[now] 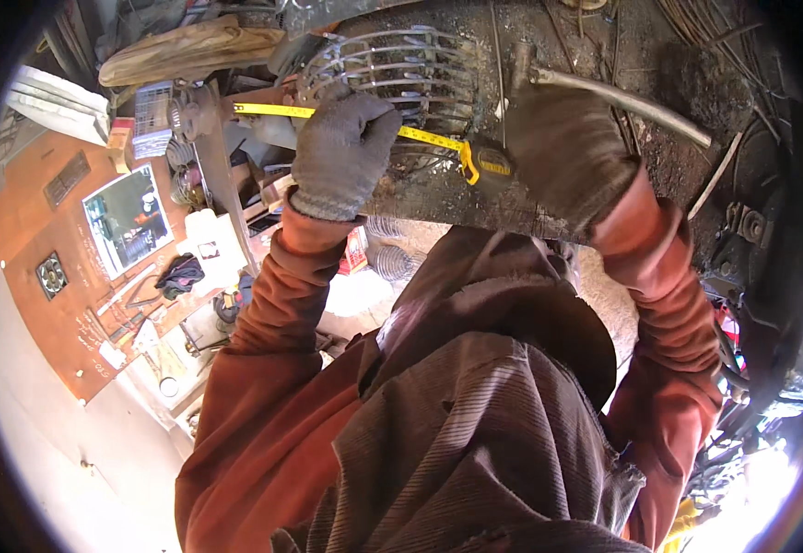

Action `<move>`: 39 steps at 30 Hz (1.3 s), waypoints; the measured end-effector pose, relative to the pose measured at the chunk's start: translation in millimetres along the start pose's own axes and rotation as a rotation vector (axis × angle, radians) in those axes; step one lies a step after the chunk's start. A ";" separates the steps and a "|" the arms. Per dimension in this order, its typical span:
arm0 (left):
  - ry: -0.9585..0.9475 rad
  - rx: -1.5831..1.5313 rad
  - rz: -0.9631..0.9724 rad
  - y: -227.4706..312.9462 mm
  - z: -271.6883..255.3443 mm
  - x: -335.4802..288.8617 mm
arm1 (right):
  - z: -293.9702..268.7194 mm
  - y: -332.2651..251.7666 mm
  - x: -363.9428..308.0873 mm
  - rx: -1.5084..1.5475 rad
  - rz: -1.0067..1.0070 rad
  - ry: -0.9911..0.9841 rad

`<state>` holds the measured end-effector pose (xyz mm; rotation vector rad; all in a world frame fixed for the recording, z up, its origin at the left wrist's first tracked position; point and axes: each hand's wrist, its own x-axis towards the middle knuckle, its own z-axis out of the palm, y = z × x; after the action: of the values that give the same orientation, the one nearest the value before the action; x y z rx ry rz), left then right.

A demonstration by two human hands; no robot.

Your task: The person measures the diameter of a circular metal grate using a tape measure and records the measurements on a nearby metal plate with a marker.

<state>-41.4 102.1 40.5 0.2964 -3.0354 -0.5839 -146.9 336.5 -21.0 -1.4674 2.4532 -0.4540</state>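
Observation:
My left hand (344,152), in a grey knit glove, is closed around the yellow blade of a tape measure (431,138). The blade sticks out on both sides of the fist, and its dark case (492,164) lies at the right end, on the worn bench. Just right of the case is my right hand (567,152), also gloved and smeared; its fingers cannot be made out. Beyond that hand lies a hammer (636,100) with a metal handle slanting right. A part made of curved metal bars (401,78) sits on the bench behind the blade.
Thin rods and wires (705,32) lie at the far right of the bench. A long wooden piece (189,51) rests at the far left. Further left stands a brown board (46,230) with a picture on it. Coiled springs (392,263) show below the bench edge.

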 end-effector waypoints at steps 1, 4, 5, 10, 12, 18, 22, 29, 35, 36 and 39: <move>-0.006 0.015 0.016 -1.5 0.3 0.6 | 10.7 -6.8 6.5 -0.003 0.004 0.002; -0.007 0.026 0.087 -5.2 2.1 2.6 | 47.0 -12.1 27.2 0.094 -0.119 0.219; 0.003 0.026 0.120 -6.8 2.7 1.6 | 47.3 -11.1 30.2 0.093 -0.120 0.220; 0.017 -0.001 0.088 -8.7 3.8 0.9 | 15.0 -1.0 11.4 -0.125 -0.057 -0.185; 0.025 -0.012 0.083 -5.1 3.0 1.4 | 5.6 7.5 -7.6 -0.070 -0.073 -0.084; -0.016 -0.001 0.076 -5.6 2.6 2.9 | -4.5 -0.7 -20.7 0.267 0.011 0.281; 0.036 -0.025 0.189 -15.2 6.8 1.4 | 16.7 -40.1 15.1 0.267 0.038 0.099; 0.039 -0.004 0.165 -14.5 5.2 2.3 | 31.3 -29.8 -0.3 0.394 0.146 0.201; -0.057 -0.089 0.143 -19.1 0.9 -0.8 | 26.3 -27.1 4.1 0.430 0.119 0.293; -0.056 -0.074 0.177 -19.3 -1.5 1.6 | 26.6 -25.9 6.7 0.405 0.130 0.244; -0.034 -0.032 0.201 -20.4 -1.3 1.4 | 21.6 -21.7 11.3 0.379 0.150 0.163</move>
<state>-39.0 82.8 34.2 -0.0202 -3.0337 -0.6272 -126.7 313.9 -33.1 -1.1232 2.3995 -0.9771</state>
